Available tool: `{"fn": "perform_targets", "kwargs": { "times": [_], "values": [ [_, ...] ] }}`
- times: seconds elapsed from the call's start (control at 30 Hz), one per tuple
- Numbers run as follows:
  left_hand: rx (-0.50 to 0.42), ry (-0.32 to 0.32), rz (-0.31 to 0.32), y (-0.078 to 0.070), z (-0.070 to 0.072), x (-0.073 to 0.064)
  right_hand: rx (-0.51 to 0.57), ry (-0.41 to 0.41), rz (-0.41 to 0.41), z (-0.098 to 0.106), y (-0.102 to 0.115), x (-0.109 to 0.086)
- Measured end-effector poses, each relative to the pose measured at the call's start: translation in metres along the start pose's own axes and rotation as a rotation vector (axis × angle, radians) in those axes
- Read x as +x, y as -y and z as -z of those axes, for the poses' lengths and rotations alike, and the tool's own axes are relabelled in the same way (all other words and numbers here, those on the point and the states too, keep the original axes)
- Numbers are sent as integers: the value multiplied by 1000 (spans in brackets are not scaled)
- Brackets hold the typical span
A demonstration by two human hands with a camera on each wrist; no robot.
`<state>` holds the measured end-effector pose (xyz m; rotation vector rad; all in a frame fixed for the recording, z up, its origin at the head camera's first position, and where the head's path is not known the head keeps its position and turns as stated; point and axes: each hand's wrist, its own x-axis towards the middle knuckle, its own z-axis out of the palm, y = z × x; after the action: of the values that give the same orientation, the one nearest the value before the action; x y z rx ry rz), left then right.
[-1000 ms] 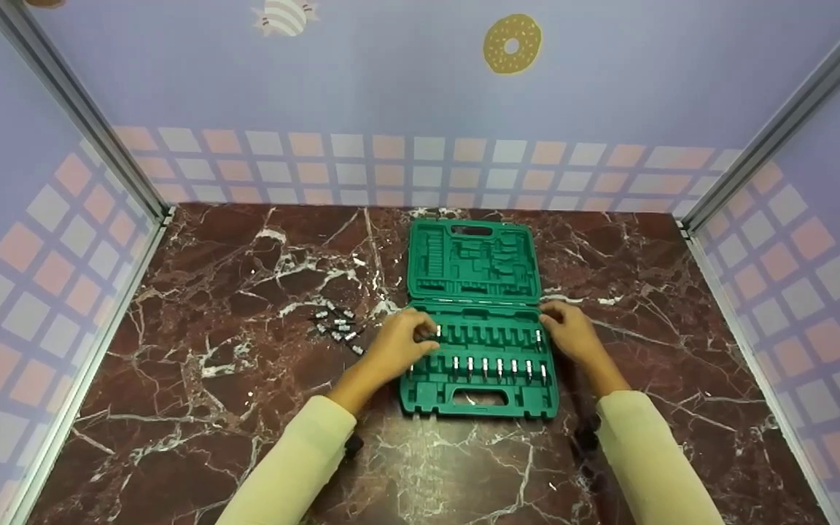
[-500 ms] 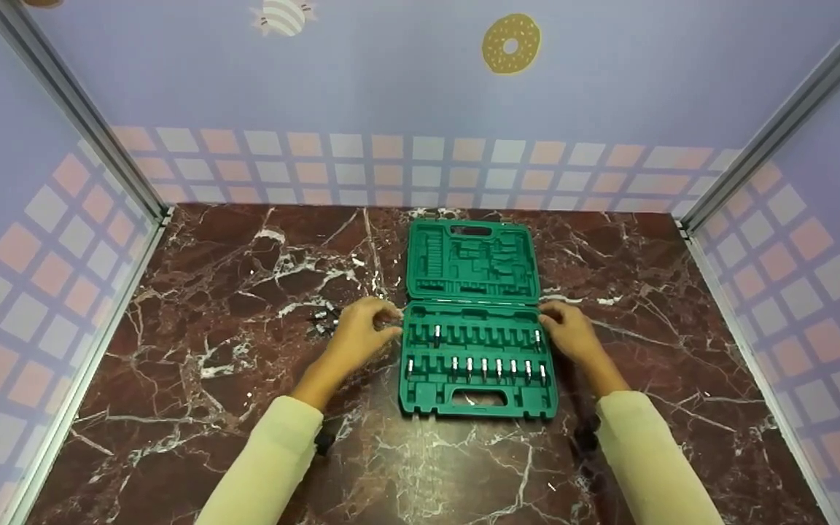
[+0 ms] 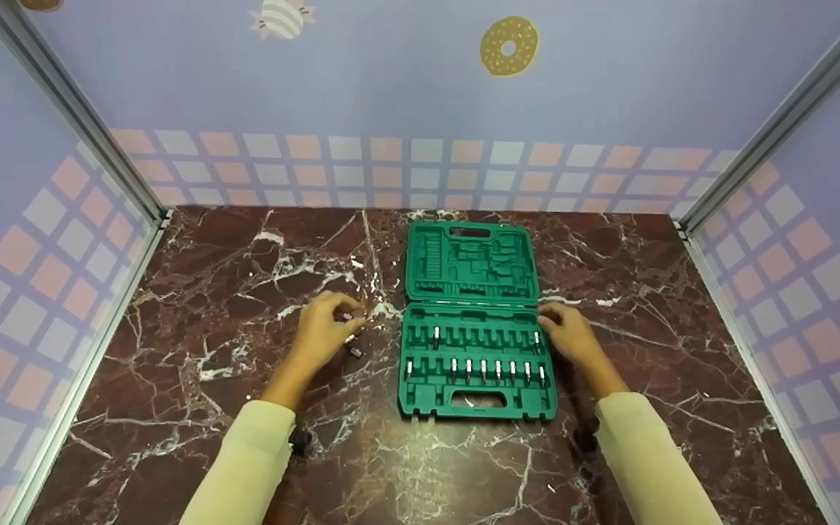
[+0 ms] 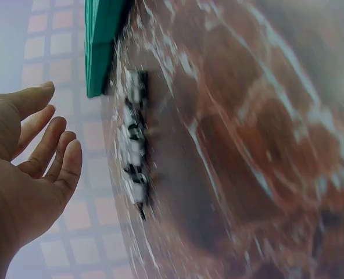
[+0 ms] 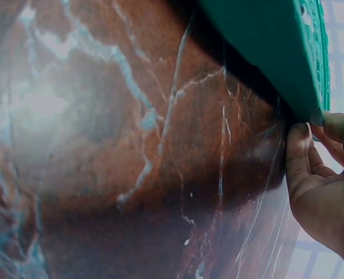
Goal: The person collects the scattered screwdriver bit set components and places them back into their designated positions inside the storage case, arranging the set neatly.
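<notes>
My left hand (image 3: 318, 332) hovers over a small pile of loose bit sockets (image 3: 354, 352), silver with dark tips, left of the green tool case (image 3: 427, 397). In the left wrist view its fingers (image 4: 73, 163) are loosely bent, with nothing between them, apart from the pile. The hand hides most of the pile in the head view. The case lies open, hinged at the middle. Its near half holds a row of bit sockets (image 3: 498, 372) and a few others. At the case's right edge, my right hand (image 3: 572, 334) pinches the rim, thumb and fingers on either side.
The brown marbled table (image 3: 194, 408) carries everything. A patterned wall (image 3: 420, 87) closes off the back, with side panels at left and right. The case's lid half (image 3: 429, 286) lies flat toward the back wall.
My left hand has let go of a bit socket in the upper row's left part and moved left to the loose pile. My right hand stays at the case's edge.
</notes>
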<state>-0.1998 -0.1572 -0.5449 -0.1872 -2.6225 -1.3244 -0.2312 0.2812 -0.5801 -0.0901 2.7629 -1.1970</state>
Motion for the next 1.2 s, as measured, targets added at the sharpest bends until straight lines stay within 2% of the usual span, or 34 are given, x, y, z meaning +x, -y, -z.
{"fn": "perform_targets", "kwargs": {
  "times": [0.23,0.37,0.6,0.83,1.2],
  "values": [
    [63,-41,69,16,14,1,-14,-10,-1,0,-1,1],
    [93,-32,106,23,20,3,-11,-15,1,0,0,1],
    [129,-25,131,35,30,6,4,-11,1,0,1,0],
    [184,27,215,44,33,6,-2,-14,10,0,1,1],
    [260,97,247,46,30,12,0,-24,4,-1,-1,1]
  ]
}}
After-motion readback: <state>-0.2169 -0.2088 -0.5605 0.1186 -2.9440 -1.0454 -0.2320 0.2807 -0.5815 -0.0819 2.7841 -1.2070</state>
